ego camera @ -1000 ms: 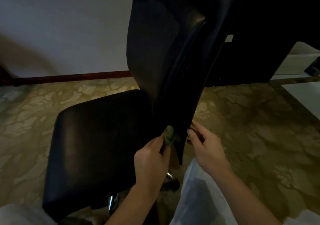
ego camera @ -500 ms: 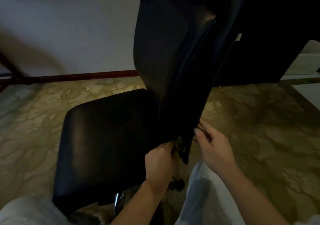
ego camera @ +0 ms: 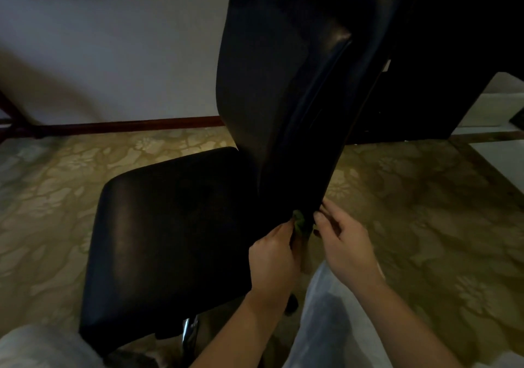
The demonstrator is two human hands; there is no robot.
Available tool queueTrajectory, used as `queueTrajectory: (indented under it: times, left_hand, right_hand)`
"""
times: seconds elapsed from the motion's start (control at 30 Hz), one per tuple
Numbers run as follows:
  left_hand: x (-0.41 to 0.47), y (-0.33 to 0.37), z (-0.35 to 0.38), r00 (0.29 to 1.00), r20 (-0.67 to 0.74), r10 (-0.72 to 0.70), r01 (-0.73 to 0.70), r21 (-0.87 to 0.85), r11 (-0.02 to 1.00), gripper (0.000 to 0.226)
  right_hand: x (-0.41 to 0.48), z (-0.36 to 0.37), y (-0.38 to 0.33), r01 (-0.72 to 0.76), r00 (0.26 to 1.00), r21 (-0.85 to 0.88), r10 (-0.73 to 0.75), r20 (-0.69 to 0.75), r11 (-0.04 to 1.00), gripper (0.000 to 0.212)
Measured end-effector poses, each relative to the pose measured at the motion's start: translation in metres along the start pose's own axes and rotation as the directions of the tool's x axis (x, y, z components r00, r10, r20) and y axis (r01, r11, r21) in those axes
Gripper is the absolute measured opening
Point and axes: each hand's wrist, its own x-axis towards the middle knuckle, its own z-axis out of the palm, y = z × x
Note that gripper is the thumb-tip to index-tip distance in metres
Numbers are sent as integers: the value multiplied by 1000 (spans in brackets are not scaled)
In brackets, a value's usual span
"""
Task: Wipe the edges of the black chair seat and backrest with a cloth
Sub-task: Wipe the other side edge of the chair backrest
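A black chair stands in front of me, seen from its side. Its padded seat spreads to the left and its tall backrest rises at the centre. My left hand grips a small green cloth and presses it against the lower edge of the backrest. My right hand holds the same lower edge from the right side, fingers curled on it. Most of the cloth is hidden inside my left fist.
A patterned beige carpet covers the floor. A white wall with a dark red skirting board runs behind. Dark furniture stands at the back right, with a white surface beside it. The chair's chrome post shows below the seat.
My left hand dipped down the backrest's lower edge with the cloth, then came back up so the cloth shows again. The right hand stayed on the edge.
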Motion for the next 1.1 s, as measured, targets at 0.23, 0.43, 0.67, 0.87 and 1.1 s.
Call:
queueTrajectory:
  times: [0.23, 0.43, 0.67, 0.87, 1.1]
  left_hand:
    - [-24, -40, -12, 986, 95, -137, 134, 36, 990, 10]
    - [-7, -12, -33, 1000, -7, 1, -1, -101, 995, 29]
    - [-5, -6, 5, 1000, 17, 21, -21, -6, 1000, 27]
    - [-43, -52, 13, 958, 195, -208, 197, 75, 978, 12]
    - [-27, -38, -5, 997, 32, -66, 68, -80, 994, 15]
  right_hand:
    - [-1, -3, -1, -6, 999, 29, 5, 37, 1000, 42]
    - [0, 7, 8, -22, 999, -41, 23, 23, 999, 42]
    - [-1, 3, 6, -28, 998, -27, 29, 52, 999, 42]
    - [-4, 0, 11, -55, 993, 33, 51, 110, 998, 44]
    - [-8, 9, 25, -96, 993, -66, 101, 65, 993, 40]
